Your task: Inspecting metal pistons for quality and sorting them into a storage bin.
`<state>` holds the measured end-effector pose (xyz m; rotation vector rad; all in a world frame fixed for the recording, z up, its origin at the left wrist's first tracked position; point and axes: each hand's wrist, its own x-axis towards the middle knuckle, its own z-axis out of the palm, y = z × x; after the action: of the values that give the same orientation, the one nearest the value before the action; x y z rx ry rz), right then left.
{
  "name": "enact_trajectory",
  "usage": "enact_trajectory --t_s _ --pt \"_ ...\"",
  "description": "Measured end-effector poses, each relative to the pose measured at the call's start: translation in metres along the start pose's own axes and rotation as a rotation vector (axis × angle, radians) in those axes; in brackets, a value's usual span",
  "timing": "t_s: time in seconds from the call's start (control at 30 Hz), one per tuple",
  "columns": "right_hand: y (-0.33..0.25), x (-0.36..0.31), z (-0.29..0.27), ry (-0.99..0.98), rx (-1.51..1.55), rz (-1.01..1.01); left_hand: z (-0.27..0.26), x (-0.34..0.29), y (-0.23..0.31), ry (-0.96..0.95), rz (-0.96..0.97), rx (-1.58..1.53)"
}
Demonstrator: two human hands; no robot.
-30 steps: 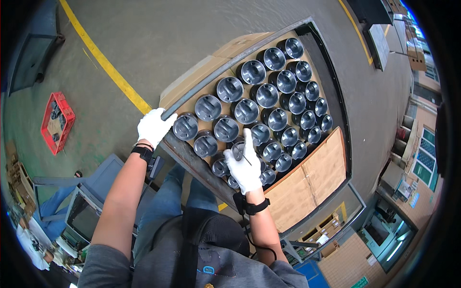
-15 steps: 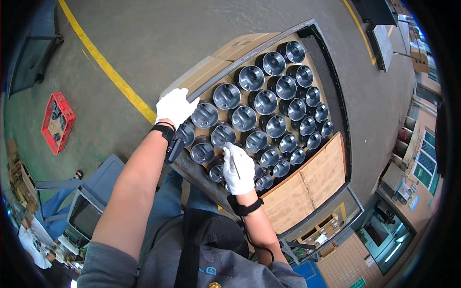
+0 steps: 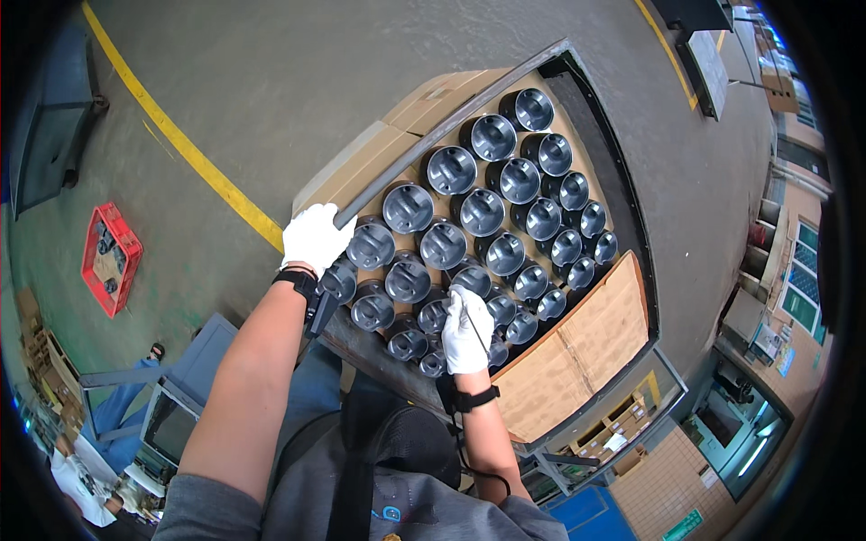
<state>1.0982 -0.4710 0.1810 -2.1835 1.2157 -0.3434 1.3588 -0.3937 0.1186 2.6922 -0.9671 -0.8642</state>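
Dark metal pistons (image 3: 409, 207) stand in rows on brown cardboard inside a metal-framed bin (image 3: 622, 171), their hollow ends facing up. My left hand (image 3: 316, 236), in a white glove, is closed around the bin's rim bar at the near left corner. A thin, dark, rod-like tool (image 3: 479, 337) is pinched in my white-gloved right hand (image 3: 467, 332). The fingertips of that hand are at the edge of a piston (image 3: 471, 278) in the near part of the rows. The glove partly covers the pistons beneath it, so the tool's working end cannot be made out.
A cardboard flap (image 3: 573, 352) lies along the bin's right side, and more cardboard (image 3: 361, 162) lines its left. On the floor at left sits a red crate (image 3: 113, 261) with dark parts. A grey metal cart (image 3: 185, 379) and another person (image 3: 86, 478) are at lower left.
My right hand has moved rightward, from one piston to a neighbouring one, still holding the rod-like tool. My left hand stays on the rim. The whole view has shifted slightly.
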Motion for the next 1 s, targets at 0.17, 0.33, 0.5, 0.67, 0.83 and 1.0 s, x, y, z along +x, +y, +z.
enact_trajectory --t_s 0.17,0.33,0.5,0.67,0.83,1.0 --pt "-0.014 0.011 -0.019 0.035 -0.017 -0.032 0.002 0.001 -0.008 -0.010 -0.004 0.020" --pt "-0.026 0.046 -0.009 0.054 -0.002 -0.074 -0.001 0.001 -0.005 0.016 0.004 0.001" --pt "-0.004 0.062 0.017 0.014 -0.015 -0.114 -0.001 0.003 -0.001 0.003 0.004 -0.002" --pt "-0.007 0.049 -0.023 0.198 0.139 0.076 0.002 0.000 -0.009 0.009 0.002 0.018" --pt "0.030 0.068 -0.012 0.183 -0.028 0.027 -0.001 0.001 -0.003 -0.002 -0.003 0.016" --pt "0.049 0.075 0.004 0.140 0.091 0.134 0.000 0.001 -0.002 -0.028 -0.016 0.032"
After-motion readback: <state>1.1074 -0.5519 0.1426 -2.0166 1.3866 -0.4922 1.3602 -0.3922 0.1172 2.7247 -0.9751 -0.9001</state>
